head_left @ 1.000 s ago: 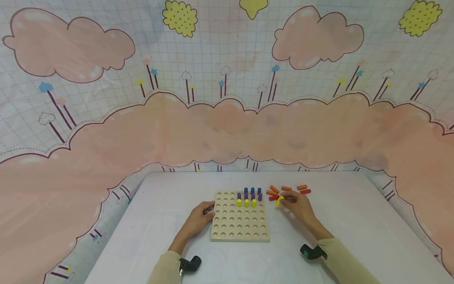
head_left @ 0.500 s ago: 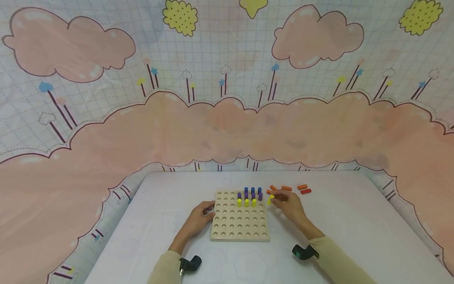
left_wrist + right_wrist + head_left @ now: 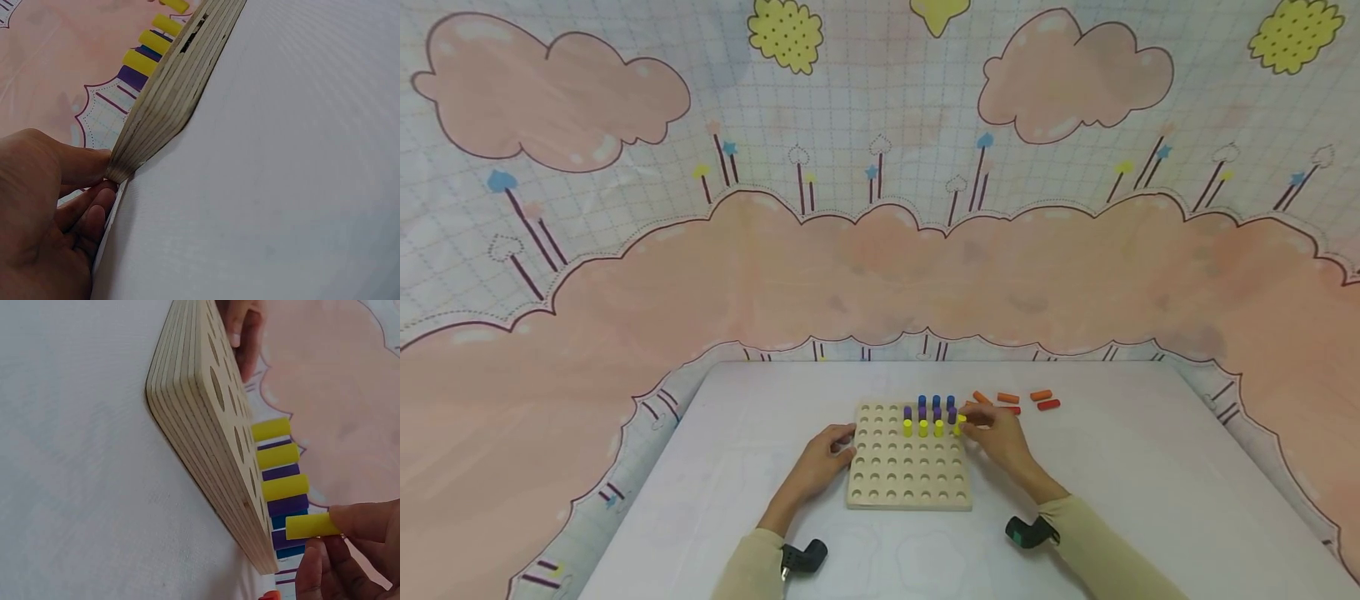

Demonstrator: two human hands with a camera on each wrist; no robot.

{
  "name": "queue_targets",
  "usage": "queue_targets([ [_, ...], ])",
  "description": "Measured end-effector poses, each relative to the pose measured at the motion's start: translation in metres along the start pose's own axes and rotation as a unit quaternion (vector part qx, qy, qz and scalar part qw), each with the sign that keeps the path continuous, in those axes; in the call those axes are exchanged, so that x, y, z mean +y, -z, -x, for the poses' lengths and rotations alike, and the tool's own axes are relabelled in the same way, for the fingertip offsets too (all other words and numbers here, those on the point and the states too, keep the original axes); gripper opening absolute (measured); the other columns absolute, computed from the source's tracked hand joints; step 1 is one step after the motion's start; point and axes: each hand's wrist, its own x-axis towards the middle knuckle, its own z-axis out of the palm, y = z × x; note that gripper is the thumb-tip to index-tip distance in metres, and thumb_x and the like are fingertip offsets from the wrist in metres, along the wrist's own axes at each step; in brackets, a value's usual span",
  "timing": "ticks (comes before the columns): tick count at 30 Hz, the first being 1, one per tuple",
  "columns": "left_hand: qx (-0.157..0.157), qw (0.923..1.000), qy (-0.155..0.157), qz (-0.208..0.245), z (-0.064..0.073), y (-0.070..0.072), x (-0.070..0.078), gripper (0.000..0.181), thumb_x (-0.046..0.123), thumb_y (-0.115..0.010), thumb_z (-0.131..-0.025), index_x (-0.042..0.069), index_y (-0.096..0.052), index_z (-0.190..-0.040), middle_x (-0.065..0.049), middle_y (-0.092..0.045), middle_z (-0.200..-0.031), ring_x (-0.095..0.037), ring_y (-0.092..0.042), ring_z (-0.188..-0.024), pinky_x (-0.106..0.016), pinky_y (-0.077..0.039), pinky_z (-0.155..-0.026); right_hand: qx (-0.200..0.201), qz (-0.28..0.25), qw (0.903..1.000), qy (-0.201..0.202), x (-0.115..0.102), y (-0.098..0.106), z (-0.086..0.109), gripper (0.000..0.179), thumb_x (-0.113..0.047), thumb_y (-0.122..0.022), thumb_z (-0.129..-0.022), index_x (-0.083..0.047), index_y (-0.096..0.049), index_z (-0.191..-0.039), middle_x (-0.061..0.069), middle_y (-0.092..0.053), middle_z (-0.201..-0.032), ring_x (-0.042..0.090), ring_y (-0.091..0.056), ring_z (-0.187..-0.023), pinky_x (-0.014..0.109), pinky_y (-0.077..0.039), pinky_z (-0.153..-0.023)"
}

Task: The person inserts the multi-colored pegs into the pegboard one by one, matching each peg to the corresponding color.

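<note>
A square wooden pegboard with rows of round holes lies flat on the table. My left hand holds its left edge, thumb and curled fingers right against the side. Between thumb and fingertips, my right hand pinches a yellow peg over the board's right edge, beside the yellow row. Three yellow pegs stand upright in that row. Behind them come several purple pegs, then three blue pegs at the far edge. In the right wrist view the held peg overlaps a purple one.
Loose orange pegs and red pegs lie on the white table beyond and to the right of my right hand, which partly covers some. A pink cloud-patterned cloth hangs behind the table.
My right hand has moved left with the yellow peg, from beside the loose pegs to the board's right edge. My left hand has stayed at the board's left edge.
</note>
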Motion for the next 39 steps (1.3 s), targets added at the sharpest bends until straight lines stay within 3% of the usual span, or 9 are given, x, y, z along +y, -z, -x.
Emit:
queue_targets([
  [9,0.002,1.0000,0.001,-0.004,-0.003,-0.001,0.003,0.043,0.012,-0.062,-0.095,0.006,-0.056,-0.137,-0.009,-0.062,-0.127,-0.023,-0.058,-0.113,-0.045,-0.048,-0.099,-0.005,0.009,0.9999,0.007,0.003,-0.005,-0.005,0.021,-0.006,-0.073,-0.086,-0.009,-0.074,-0.106,0.010,-0.071,-0.113,0.027,-0.066,-0.102,0.038,-0.058,-0.087],
  [12,0.003,1.0000,0.001,-0.005,-0.004,-0.002,0.003,0.043,0.012,-0.062,-0.095,0.006,-0.056,-0.137,-0.009,-0.062,-0.127,-0.023,-0.058,-0.113,-0.045,-0.048,-0.099,-0.007,0.014,0.9998,0.014,0.002,-0.006,-0.006,0.021,-0.006,-0.073,-0.086,-0.008,-0.074,-0.108,0.010,-0.072,-0.107,0.027,-0.066,-0.100,0.038,-0.058,-0.086],
  [21,0.005,1.0000,0.005,-0.004,-0.004,-0.004,0.004,0.043,0.013,-0.062,-0.096,0.006,-0.056,-0.137,-0.009,-0.062,-0.127,-0.024,-0.058,-0.114,-0.046,-0.048,-0.100,-0.020,0.021,0.9996,0.003,0.001,-0.009,-0.011,0.021,-0.007,-0.072,-0.087,-0.012,-0.073,-0.108,0.007,-0.071,-0.109,0.023,-0.064,-0.100,0.034,-0.058,-0.082],
  [28,0.008,0.9999,0.013,-0.006,-0.004,-0.004,0.005,0.043,0.013,-0.062,-0.096,0.006,-0.056,-0.138,-0.009,-0.062,-0.127,-0.026,-0.057,-0.115,-0.047,-0.047,-0.100,-0.014,0.031,0.9991,0.025,0.003,-0.008,-0.014,0.020,-0.007,-0.073,-0.087,-0.012,-0.074,-0.106,0.006,-0.072,-0.106,0.023,-0.065,-0.096,0.034,-0.058,-0.080],
  [39,0.010,0.9999,0.010,-0.006,-0.004,-0.005,0.004,0.043,0.014,-0.062,-0.095,0.007,-0.056,-0.137,-0.009,-0.062,-0.128,-0.026,-0.058,-0.115,-0.048,-0.048,-0.100,-0.025,0.031,0.9990,0.022,0.003,-0.010,-0.014,0.020,-0.006,-0.074,-0.085,-0.012,-0.074,-0.105,0.005,-0.071,-0.105,0.020,-0.065,-0.094,0.033,-0.058,-0.079],
])
